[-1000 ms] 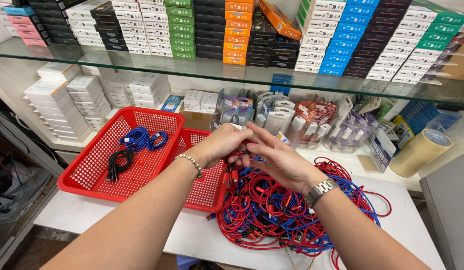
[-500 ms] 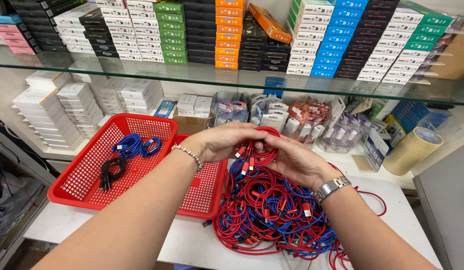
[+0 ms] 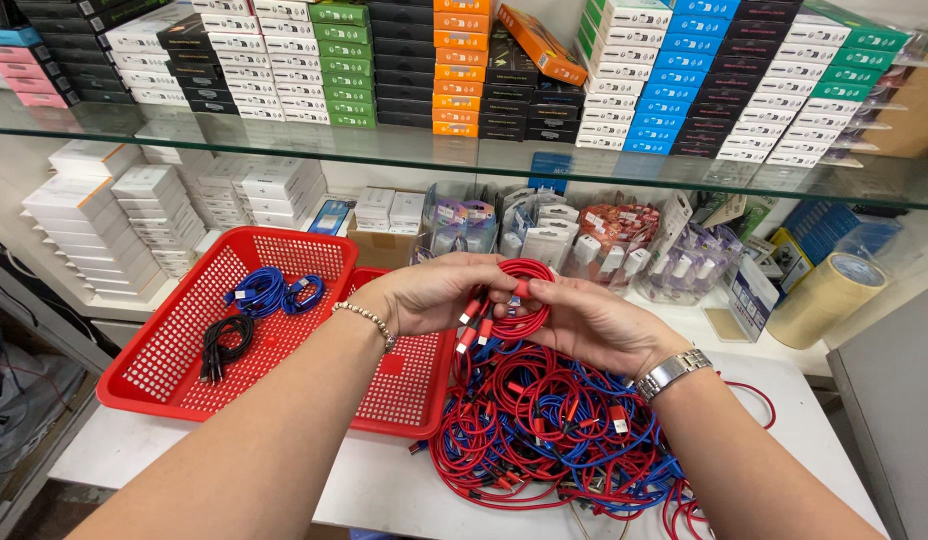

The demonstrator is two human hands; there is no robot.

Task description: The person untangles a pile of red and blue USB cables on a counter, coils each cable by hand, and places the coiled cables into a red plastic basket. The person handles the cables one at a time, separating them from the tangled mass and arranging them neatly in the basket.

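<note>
Both hands are holding a red cable coil between them, above the near edge of a heap of red and blue cables on the white table. The coil is standing roughly upright as a flat loop, its face turning toward the camera, its long axis running up and down, its loose plug ends hanging downward. The left hand is pinching the coil's left side with curled fingers; the right hand is gripping its right side. A red basket is sitting to the left, containing blue and black bundles.
</note>
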